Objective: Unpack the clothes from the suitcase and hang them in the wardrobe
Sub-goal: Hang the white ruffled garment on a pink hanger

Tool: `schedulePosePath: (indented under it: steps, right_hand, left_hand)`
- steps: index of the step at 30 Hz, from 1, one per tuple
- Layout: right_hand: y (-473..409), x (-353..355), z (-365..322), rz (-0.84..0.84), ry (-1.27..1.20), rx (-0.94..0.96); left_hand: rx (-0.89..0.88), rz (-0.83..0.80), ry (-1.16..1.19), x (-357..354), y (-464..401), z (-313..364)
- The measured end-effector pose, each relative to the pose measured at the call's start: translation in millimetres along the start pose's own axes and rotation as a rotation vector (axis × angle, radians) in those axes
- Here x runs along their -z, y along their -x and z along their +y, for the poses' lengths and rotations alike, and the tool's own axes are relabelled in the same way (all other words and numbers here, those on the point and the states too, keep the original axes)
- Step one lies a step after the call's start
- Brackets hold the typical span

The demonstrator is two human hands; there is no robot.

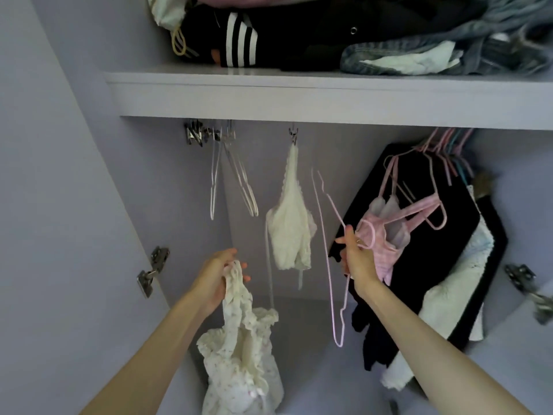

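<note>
Left hand: fingers curled, gripping the cream floral garment, which dangles low inside the wardrobe. Right hand: fingers pinching 1 pink hanger, off the rail. Step: hangering. Next, likely thread the hanger into the neckline, then hook it on.

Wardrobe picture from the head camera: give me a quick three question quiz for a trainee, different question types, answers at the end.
1. True or false: the left hand holds a cream floral garment.
2. The right hand grips which item? A) pink wire hanger B) jeans C) black striped garment
3. Fill in: the white knit top hangs below the ____.

Key: 1 true; 2 A; 3 shelf.
</note>
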State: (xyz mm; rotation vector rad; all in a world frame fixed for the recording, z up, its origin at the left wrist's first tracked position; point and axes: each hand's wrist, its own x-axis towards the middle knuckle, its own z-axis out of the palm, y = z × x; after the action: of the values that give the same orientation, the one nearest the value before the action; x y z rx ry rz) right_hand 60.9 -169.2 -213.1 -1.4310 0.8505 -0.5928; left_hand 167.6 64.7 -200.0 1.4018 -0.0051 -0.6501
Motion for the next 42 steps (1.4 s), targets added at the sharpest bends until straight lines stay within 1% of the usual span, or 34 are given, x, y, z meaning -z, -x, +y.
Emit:
schedulePosePath:
  steps: [3, 7, 9, 11, 14, 17, 19, 21, 23, 31, 33, 36, 39, 40, 42]
  right_hand:
    - [7.8, 22.8, 13.3, 0.021, 0.122, -0.049]
    - [33.7, 54.9, 23.2, -0.07, 0.251, 0.008]
    - [45.5, 65.7, 27.1, -0.112, 0.28, 0.009]
    - [53.0, 72.3, 31.3, -0.153, 0.293, 0.011]
    - [63.6, 84.5, 34.8, -0.191, 0.324, 0.016]
    - [65.9, 100.6, 37.7, -0.195, 0.361, 0.014]
    - [66.4, 110.7, 37.5, -0.198, 0.373, -0.004]
    - [63.1, 117.2, 35.5, -0.205, 0.385, -0.034]
    - [64.6, 123.9, 35.3, -0.228, 0.41, -0.056]
    - [68.7, 134.9, 28.0, -0.227, 0.482, -0.002]
    - [71.0, 129.6, 23.0, -0.254, 0.503, 0.015]
    - [78.6, 112.5, 11.2, -0.317, 0.559, 0.058]
    - [83.0, 98.2, -2.2, -0.322, 0.559, 0.041]
    - [82.3, 96.1, -5.3, -0.317, 0.559, 0.021]
    - [77.9, 94.9, -8.3, -0.296, 0.56, -0.022]
  left_hand:
    - [-0.053, 0.052, -0.232, -9.6, 21.0, -14.6]
    - [-0.001, 0.001, -0.49, -26.0, 56.5, -29.2]
    - [-0.011, -0.007, -0.618, -32.4, 68.0, -38.3]
    - [-0.029, 0.01, -0.693, -37.0, 75.5, -42.9]
    - [-0.067, 0.072, -0.725, -41.0, 81.4, -49.0]
    - [-0.107, 0.141, -0.637, -42.7, 85.7, -56.7]
    - [-0.145, 0.179, -0.666, -43.4, 90.5, -60.4]
    - [-0.182, 0.184, -0.721, -44.7, 94.3, -60.3]
    - [-0.217, 0.168, -0.715, -46.5, 96.6, -61.8]
    - [-0.286, 0.213, -0.724, -48.9, 95.6, -57.5]
    - [-0.323, 0.178, -0.747, -53.8, 97.4, -54.3]
    - [-0.363, 0.069, -0.781, -65.9, 103.3, -51.9]
    - [-0.372, -0.03, -0.86, -72.8, 105.6, -52.6]
    - [-0.374, -0.066, -0.921, -72.6, 105.5, -53.0]
    - [-0.375, -0.132, -1.143, -70.8, 109.0, -52.2]
